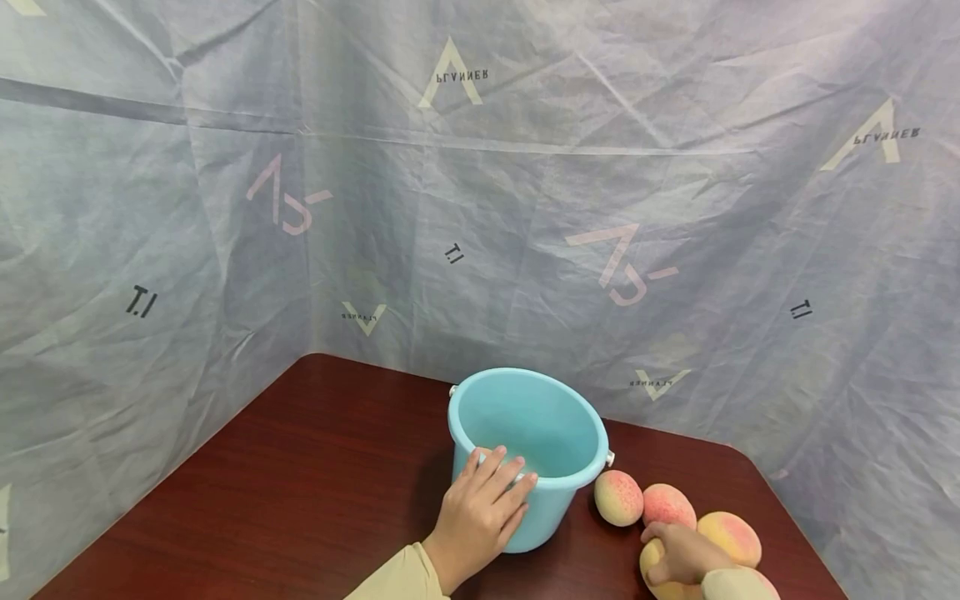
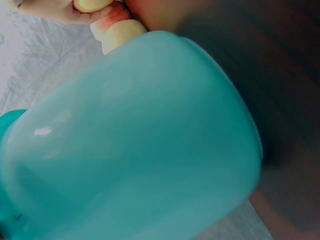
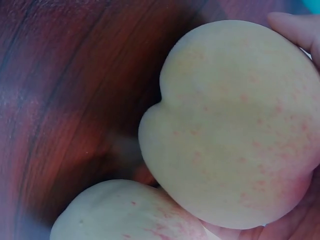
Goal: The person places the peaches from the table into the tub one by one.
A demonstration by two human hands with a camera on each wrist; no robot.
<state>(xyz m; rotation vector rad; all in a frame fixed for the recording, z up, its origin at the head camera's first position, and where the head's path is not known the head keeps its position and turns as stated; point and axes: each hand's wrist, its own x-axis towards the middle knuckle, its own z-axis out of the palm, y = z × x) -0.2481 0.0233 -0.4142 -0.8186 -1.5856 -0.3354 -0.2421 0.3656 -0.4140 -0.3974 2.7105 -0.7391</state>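
A light blue bucket (image 1: 551,500) stands upright on the table with its mouth facing up. My left hand (image 1: 480,508) holds its near rim, fingers laid over the edge; the left wrist view is filled by the bucket's outer wall (image 2: 140,125). To the right of the bucket, my right hand (image 1: 682,554) grips a yellowish peach (image 3: 235,120), with the thumb (image 3: 295,30) at one side of it. Around that hand lie a speckled peach (image 1: 618,498), a pinker peach (image 1: 669,505) and a yellow-pink peach (image 1: 731,537). Another peach is partly hidden by the right sleeve.
The dark red wooden table (image 1: 300,500) reaches back to a grey printed cloth (image 1: 487,208) hanging behind and on both sides. White handle knobs (image 1: 610,458) stick out at the bucket's rim. In the right wrist view a second peach (image 3: 120,212) sits close below the gripped one.
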